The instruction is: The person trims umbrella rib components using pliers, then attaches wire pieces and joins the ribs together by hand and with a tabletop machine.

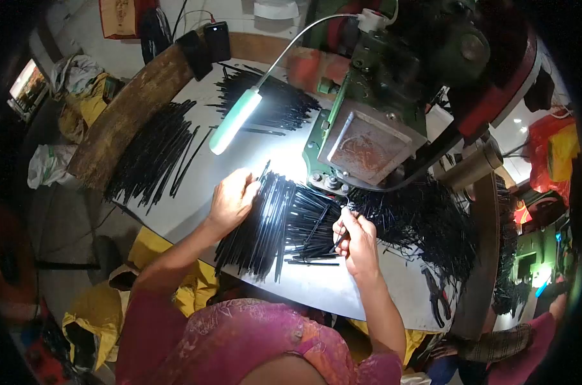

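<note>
My left hand rests at the left edge of a pile of thin black rods, its fingers curled together; whether a rod is between the fingertips I cannot make out. In front of the green machine, my right hand pinches a thin black rod near the small metal fitting at the machine's base. More rods lie crosswise just left of this hand. To its right spreads a tangled heap of black pieces.
A lit lamp hangs over the white tabletop. Further rod bundles lie at the left and back. Pliers rest at the right front. A curved wooden board edges the table. Another person's sleeve shows lower right.
</note>
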Motion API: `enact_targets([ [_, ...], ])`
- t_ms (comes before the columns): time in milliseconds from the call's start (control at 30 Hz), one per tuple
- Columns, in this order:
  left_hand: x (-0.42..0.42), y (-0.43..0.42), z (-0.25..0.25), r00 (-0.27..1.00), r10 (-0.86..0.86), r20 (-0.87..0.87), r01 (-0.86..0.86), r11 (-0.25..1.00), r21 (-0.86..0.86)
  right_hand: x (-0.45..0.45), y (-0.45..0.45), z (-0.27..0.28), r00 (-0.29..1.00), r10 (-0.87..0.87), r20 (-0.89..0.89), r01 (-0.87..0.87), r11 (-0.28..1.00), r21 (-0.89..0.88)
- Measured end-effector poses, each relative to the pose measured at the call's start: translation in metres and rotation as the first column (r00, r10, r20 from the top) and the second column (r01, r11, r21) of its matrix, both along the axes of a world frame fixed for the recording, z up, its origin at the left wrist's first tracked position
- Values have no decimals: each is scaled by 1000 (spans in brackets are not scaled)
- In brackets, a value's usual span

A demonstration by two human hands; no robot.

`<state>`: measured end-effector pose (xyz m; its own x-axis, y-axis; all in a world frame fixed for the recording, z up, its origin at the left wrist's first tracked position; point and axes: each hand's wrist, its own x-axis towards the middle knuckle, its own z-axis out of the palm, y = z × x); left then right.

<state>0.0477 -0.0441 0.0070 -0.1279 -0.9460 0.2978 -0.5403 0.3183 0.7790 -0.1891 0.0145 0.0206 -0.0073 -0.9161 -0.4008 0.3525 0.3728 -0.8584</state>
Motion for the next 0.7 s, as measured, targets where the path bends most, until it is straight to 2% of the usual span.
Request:
enact_targets([
  [33,-8,0,3,1000,-7,1,7,1000,7,0,-2,1,999,2,-52,-1,1000,10],
  [100,-24,0,2,960,-112,-257,128,991,45,2,-9,1,997,0,-83,-1,1000,-10],
  [167,-35,-7,-12,939,-224,-259,229,973,-14,3,-13,0,996,7,-93,-9,1000,-25],
  [200,-45,-13,-7,969,-233,79,246,937,-249,-1,-17,-5,998,14,-68,-16,999,-32],
  [233,-52,-12,-5,963,-225,150,250,952,-179,2,-20,-2,993,-1,-117,0,1000,-13],
  [300,-62,-11,2,951,-225,211,252,961,-112,-2,-25,-1,995,0,-98,3,1000,29],
  [500,-79,-9,11,965,-170,202,177,984,-16,-5,-32,-2,998,31,-50,-31,1000,4],
  [567,-77,-15,-5,948,-167,272,251,916,-313,-4,-35,-3,998,44,-34,-44,999,-5],
  [700,-74,-18,-8,939,-197,282,298,874,-383,-4,-39,-4,998,61,-12,-61,998,-21],
])
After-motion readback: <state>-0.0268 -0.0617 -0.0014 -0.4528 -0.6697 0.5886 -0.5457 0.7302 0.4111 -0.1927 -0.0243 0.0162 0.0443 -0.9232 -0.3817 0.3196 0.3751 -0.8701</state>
